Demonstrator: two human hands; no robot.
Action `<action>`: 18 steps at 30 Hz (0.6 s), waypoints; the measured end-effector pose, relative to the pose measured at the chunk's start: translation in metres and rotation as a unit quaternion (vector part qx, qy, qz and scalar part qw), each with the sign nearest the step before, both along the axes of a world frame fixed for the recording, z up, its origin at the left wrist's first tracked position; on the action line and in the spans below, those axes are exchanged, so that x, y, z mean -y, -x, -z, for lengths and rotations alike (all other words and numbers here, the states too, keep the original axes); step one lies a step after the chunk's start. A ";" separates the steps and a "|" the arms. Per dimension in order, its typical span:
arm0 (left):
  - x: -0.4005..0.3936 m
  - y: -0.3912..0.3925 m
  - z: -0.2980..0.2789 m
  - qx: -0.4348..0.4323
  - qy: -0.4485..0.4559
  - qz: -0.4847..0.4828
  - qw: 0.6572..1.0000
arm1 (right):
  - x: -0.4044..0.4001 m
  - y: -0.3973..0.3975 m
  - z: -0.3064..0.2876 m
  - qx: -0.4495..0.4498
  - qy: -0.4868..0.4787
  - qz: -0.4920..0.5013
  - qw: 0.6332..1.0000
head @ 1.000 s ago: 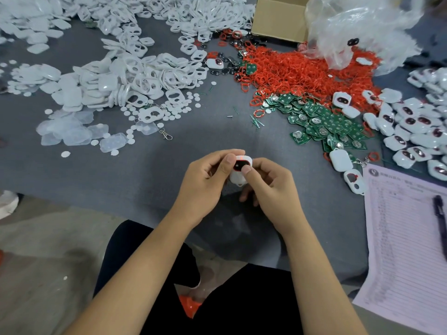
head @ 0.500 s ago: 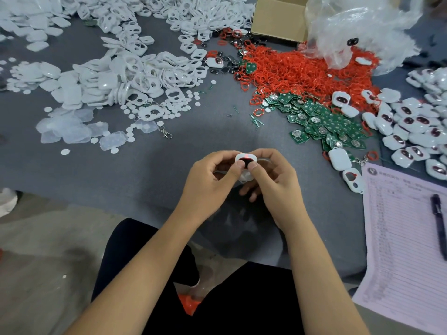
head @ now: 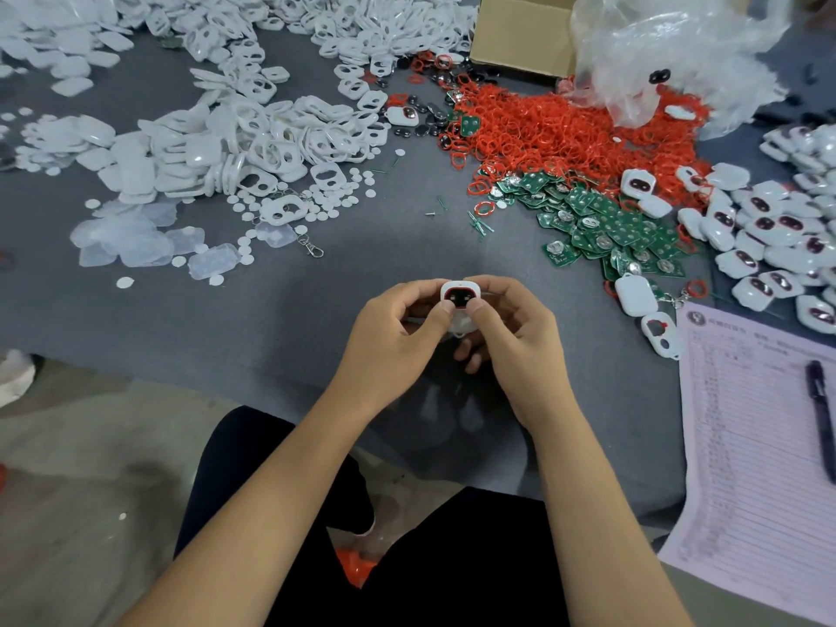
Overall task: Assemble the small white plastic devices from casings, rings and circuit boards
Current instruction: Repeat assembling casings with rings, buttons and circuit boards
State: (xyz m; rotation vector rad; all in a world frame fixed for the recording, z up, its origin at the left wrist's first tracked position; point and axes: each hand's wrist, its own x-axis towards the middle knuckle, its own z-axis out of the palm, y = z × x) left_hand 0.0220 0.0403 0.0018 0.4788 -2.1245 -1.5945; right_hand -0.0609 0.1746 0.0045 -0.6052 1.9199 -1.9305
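Note:
A small white device [head: 460, 297] with a red ring and a dark inner part faces up between my two hands above the grey table [head: 280, 310]. My left hand [head: 398, 337] grips its left side, thumb pressed on the front. My right hand [head: 515, 337] grips the right side, thumb on the front too. A pile of white casings [head: 235, 142] lies at the back left, red rings [head: 565, 129] at the back middle, green circuit boards [head: 606, 228] in front of them. Assembled devices [head: 778, 237] are heaped at the right.
A cardboard box [head: 520, 33] and a clear plastic bag [head: 669, 52] stand at the back. A lined paper sheet [head: 751, 445] with a black pen [head: 821, 418] lies at the right edge. Clear covers [head: 131, 242] and small white discs lie at the left. A metal clasp [head: 312, 246] lies near them.
The device has turned in my hands, its front now facing up toward me. Both thumbs have shifted onto its front face. The hands stayed in about the same place.

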 end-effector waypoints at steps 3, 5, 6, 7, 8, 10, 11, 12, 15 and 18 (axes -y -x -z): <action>-0.002 -0.001 -0.001 -0.005 -0.013 0.001 1.000 | 0.000 -0.001 0.000 0.000 0.001 0.002 1.000; -0.003 -0.001 -0.002 -0.009 -0.020 0.002 1.000 | 0.000 -0.001 0.000 -0.002 0.000 0.002 1.000; -0.003 -0.001 -0.003 -0.008 -0.019 0.002 1.000 | 0.000 0.000 0.000 -0.002 -0.001 0.002 1.000; -0.003 -0.001 -0.003 -0.006 -0.018 0.002 1.000 | 0.000 0.000 0.000 -0.003 -0.003 0.003 1.000; -0.003 -0.001 -0.002 -0.004 -0.018 0.002 1.000 | 0.000 0.000 0.001 -0.004 -0.006 0.003 1.000; -0.002 -0.002 -0.002 0.001 -0.011 0.004 1.000 | 0.000 0.001 0.002 -0.007 -0.014 0.004 1.000; -0.002 -0.002 -0.002 0.004 -0.003 0.007 1.000 | 0.000 0.002 0.003 -0.011 -0.021 0.003 1.000; -0.002 -0.003 -0.002 0.005 0.005 0.011 1.000 | -0.001 0.002 0.004 -0.017 -0.026 0.002 0.999; -0.002 -0.004 -0.002 0.006 0.005 0.019 1.000 | -0.001 0.004 0.005 -0.027 -0.031 0.002 0.999; -0.002 -0.003 -0.002 0.000 -0.011 0.013 1.000 | -0.001 0.005 0.005 -0.017 -0.021 -0.007 1.000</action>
